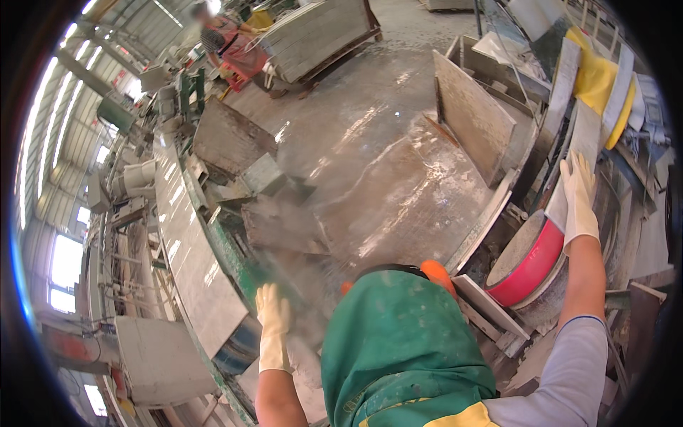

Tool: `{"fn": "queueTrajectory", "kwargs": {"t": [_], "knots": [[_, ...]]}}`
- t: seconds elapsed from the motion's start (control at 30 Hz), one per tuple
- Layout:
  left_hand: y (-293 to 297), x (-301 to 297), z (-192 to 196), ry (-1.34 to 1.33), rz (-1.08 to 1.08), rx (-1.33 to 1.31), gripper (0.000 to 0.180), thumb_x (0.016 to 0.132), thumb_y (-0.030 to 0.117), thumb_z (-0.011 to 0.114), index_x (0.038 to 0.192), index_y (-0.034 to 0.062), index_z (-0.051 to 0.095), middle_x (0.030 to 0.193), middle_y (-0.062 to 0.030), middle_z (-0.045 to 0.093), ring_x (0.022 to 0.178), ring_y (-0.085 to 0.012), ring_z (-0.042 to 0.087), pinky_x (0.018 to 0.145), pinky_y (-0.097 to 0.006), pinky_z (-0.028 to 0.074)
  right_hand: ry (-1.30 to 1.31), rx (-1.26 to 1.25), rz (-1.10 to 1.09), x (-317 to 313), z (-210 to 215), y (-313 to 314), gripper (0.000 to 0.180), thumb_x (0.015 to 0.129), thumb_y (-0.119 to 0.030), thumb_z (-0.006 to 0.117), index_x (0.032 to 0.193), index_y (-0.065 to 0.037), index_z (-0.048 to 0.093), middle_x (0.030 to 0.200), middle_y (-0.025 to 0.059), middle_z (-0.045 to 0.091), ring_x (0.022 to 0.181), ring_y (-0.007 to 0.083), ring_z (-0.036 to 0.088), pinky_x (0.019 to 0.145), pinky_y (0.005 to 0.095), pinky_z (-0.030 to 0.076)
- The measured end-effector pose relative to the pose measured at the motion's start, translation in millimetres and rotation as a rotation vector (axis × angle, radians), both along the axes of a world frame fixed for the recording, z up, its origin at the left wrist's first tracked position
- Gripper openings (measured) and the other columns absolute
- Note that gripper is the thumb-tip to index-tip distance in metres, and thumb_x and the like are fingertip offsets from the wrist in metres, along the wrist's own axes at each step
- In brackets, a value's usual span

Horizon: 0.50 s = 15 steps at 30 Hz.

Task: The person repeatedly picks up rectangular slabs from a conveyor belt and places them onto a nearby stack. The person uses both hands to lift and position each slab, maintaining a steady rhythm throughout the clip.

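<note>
Both of the person's hands are in pale gloves and stand well apart, one on each side of the green apron (405,341). The right hand (580,199) reaches forward with its fingers stretched out over the near end of a pale stone strip (588,124), just past the red-rimmed drum (532,276). The fingers are not curled round anything that shows; whether the palm presses on the strip or only hangs above it cannot be told. The strip runs away from the person along the right-hand machine, with a yellow cloth (596,71) beside its far part.

The left hand (273,317) is raised and empty, fingers loosely extended, near the right corner of the near end of the long bench (186,249). It appears apart from the bench's green edge (226,245).

The step in hand looks like getting the right hand onto the strip, with the left free and perhaps kept out for balance. If the strip is to be shifted, the next move would call for a sure grip on its near end, and probably the left hand brought across in support.
</note>
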<state>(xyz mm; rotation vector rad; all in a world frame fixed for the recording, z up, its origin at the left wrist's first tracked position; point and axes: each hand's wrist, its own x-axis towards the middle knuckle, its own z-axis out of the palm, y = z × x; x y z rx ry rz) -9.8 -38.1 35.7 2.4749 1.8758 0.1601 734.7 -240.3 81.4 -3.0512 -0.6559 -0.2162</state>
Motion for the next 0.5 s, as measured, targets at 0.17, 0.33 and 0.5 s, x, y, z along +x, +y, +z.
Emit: {"fn": "queueTrajectory", "kwargs": {"t": [0.17,0.33,0.5], "knots": [[-1.6,-5.6,-15.3,-0.007,-0.101,0.099,0.048,0.083,0.017,0.056,0.128,0.0006,0.055,0.134,-0.0200,0.054,0.134,-0.0480,0.037,0.115,-0.053,0.025,-0.047,0.027,-0.013,11.3,-10.3,-0.4,0.061,0.098,-0.051,0.041,0.149,-0.019,0.039,0.157,0.0058,0.034,0.146,0.0265,0.028,0.117,0.0492,0.023],[-6.8,-2.3,-15.2,-0.097,-0.135,0.209,0.044,0.082,0.012,0.060,0.123,-0.0012,0.059,0.128,-0.0238,0.059,0.129,-0.0498,0.042,0.114,-0.054,0.026,-0.108,0.037,0.031,14.6,-20.5,-6.2,0.062,0.097,-0.052,0.043,0.149,-0.018,0.039,0.155,0.0120,0.036,0.143,0.0307,0.031,0.114,0.0536,0.027],[-9.9,1.2,-12.8,-0.184,-0.140,0.275,0.042,0.079,0.009,0.062,0.119,0.0010,0.060,0.124,-0.0195,0.061,0.128,-0.0479,0.045,0.112,-0.055,0.030,-0.109,0.059,0.047,-11.2,-32.2,-16.9,0.062,0.097,-0.053,0.043,0.148,-0.017,0.040,0.153,0.0148,0.038,0.142,0.0351,0.033,0.113,0.0558,0.028]]}}
